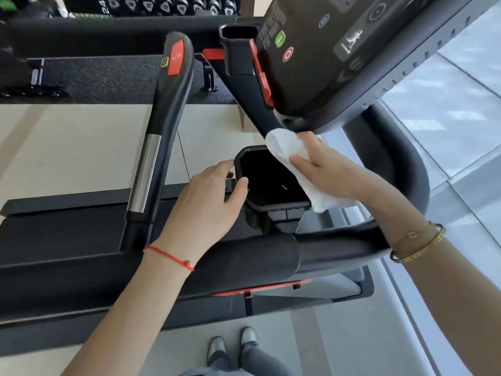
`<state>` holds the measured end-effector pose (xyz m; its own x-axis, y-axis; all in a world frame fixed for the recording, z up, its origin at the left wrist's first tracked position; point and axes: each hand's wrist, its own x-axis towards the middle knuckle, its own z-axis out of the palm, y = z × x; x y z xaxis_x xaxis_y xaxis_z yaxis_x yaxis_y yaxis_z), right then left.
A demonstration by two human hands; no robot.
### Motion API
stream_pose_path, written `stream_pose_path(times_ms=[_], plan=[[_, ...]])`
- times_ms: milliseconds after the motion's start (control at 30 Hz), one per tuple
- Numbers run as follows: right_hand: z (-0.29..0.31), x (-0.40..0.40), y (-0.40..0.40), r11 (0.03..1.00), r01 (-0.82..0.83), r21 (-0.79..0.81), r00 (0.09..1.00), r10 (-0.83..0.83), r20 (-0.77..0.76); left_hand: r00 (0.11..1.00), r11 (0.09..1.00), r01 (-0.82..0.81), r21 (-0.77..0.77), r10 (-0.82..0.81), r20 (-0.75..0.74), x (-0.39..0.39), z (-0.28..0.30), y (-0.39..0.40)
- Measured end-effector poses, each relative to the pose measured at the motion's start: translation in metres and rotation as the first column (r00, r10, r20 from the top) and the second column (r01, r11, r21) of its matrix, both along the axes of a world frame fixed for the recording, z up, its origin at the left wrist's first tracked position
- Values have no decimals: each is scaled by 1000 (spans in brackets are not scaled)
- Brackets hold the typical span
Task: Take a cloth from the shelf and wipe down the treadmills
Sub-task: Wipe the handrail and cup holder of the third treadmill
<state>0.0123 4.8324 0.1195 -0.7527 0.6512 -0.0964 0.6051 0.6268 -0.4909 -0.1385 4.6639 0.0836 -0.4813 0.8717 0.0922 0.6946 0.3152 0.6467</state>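
You stand beside the treadmill (271,256), looking down over its side rail at the console (325,63) and the two cup holders. Your right hand (328,169) lies flat on the white cloth (287,147), fingers straight and together, pressing it against the far rim of the near cup holder (268,180), where the holder meets the arm running up to the console. The cloth is bunched at its upper end just under the console edge, and a loose tail hangs past the holder's right corner below your wrist. Your left hand (208,196) holds the opposite rim of the same cup holder, thumb curled over the edge into the opening and fingertips on the outer wall. A red string bracelet (170,257) circles your left wrist; gold bangles (418,244) sit on your right wrist.

The second cup holder (238,47) stands farther up, beside the console, with red trim next to it. To the left, the inner handlebar (162,126) runs up with a chrome grip section (143,172) and a red button (175,58) near its tip. The belt deck (59,232) spreads dark beneath your left forearm. Your shoes (233,346) show on the pale floor below, and a dumbbell rack (151,5) lines the top edge
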Motion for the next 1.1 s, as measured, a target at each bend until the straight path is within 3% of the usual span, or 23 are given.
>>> stream_pose_path(times_ms=[133, 333, 633, 733, 933, 1100], plan=[[0, 7, -1, 996, -66, 65, 997, 63, 54, 997, 1000, -12, 22, 11, 82, 0, 0, 0], [-1, 8, 2, 960, -243, 137, 967, 229, 107, 995, 999, -35, 27, 33, 91, 2, 0, 0], [3, -25, 19, 807, -422, 413, 906, 378, 188, 994, 998, -46, 37, 42, 105, 5, 1, 0], [6, -34, 20, 767, -472, 436, 882, 418, 219, 993, 998, -47, 35, 43, 108, 7, 1, 1], [4, -31, 16, 727, -464, 506, 886, 390, 252, 993, 999, -40, 26, 37, 113, 7, 1, 0], [0, -10, 7, 825, -348, 445, 937, 311, 156, 993, 998, -46, 30, 43, 106, 7, 1, -2]])
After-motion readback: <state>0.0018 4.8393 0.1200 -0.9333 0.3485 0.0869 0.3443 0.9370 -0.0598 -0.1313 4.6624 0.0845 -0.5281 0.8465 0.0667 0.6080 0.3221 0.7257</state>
